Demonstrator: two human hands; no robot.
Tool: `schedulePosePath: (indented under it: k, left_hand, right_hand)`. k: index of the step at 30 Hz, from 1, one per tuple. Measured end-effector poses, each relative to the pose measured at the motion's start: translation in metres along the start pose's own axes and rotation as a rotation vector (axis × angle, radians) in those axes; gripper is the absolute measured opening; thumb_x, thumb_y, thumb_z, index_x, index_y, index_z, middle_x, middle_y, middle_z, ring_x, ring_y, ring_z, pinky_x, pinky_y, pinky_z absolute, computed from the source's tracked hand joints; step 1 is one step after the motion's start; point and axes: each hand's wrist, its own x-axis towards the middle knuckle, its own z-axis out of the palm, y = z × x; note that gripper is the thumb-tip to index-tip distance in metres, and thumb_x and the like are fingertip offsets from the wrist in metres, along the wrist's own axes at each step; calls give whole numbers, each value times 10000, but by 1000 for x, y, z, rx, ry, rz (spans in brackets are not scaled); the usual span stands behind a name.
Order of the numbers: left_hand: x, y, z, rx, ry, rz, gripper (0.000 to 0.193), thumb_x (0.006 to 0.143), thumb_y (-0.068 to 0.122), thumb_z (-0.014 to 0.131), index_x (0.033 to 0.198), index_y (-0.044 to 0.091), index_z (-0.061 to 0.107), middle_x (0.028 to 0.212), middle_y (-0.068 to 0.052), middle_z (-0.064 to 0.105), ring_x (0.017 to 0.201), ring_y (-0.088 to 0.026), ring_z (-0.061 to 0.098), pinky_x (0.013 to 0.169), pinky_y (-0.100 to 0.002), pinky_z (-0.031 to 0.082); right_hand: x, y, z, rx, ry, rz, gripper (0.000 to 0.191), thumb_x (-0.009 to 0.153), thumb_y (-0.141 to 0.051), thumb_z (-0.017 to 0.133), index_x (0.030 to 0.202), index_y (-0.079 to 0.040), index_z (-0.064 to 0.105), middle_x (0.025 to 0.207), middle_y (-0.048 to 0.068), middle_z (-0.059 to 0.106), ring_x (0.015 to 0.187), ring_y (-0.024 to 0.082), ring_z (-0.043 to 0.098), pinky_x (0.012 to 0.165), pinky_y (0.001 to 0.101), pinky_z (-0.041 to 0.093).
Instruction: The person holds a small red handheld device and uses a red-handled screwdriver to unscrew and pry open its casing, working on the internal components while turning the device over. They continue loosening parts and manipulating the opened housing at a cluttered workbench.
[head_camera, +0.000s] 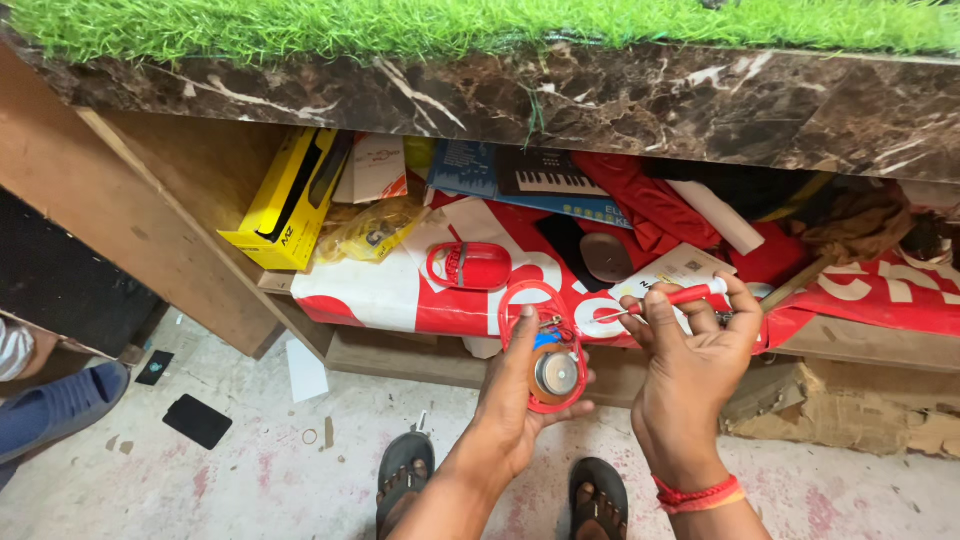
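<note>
Two hands busy: left hand (520, 385) clasps light, fragile opened red casing (543, 350) by its edges; right hand (690, 345) pinches thin red screwdriver (672, 297).

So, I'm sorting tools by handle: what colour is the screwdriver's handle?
Red, seen in the head view: the screwdriver held in the right hand.

A long yellow box (288, 200) is propped at shelf left; beside it, a white carton (378, 167) and a blue keyboard box (520, 178).
</note>
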Motion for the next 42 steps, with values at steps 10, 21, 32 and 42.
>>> schedulePosePath:
  k: [10,21,32,42]
  left_hand:
    - [-16,31,1,-347,-180,111,763,923,703,318,1316,114,604,1174,-101,736,1038,-276,723,857,-524,600]
    - [-23,38,0,-425,-209,218,905,888,795,268,1367,105,604,1130,-161,725,1027,-327,708,900,-454,522]
    - [-24,36,2,-600,-159,283,950,877,820,251,1264,22,590,1066,-223,716,991,-358,686,883,-529,554]
    - [-20,36,-2,-609,-88,413,899,908,794,240,1250,50,611,1024,-200,718,956,-359,695,808,-497,564]
  right_hand:
    - [-12,-7,9,-29,-107,24,586,985,22,607,1487,-63,318,1107,155,632,903,247,722,741,362,626]
    - [-35,-16,19,-140,-217,-53,565,929,79,651,1440,15,420,1090,159,660,943,201,703,852,344,618]
    - [-52,-18,7,-244,-290,-122,194,921,36,708,1099,58,635,1086,121,685,949,169,707,847,303,607]
    - [-53,-13,9,-124,-390,-90,102,1061,-78,579,1096,15,603,1057,97,673,972,163,678,923,303,568]
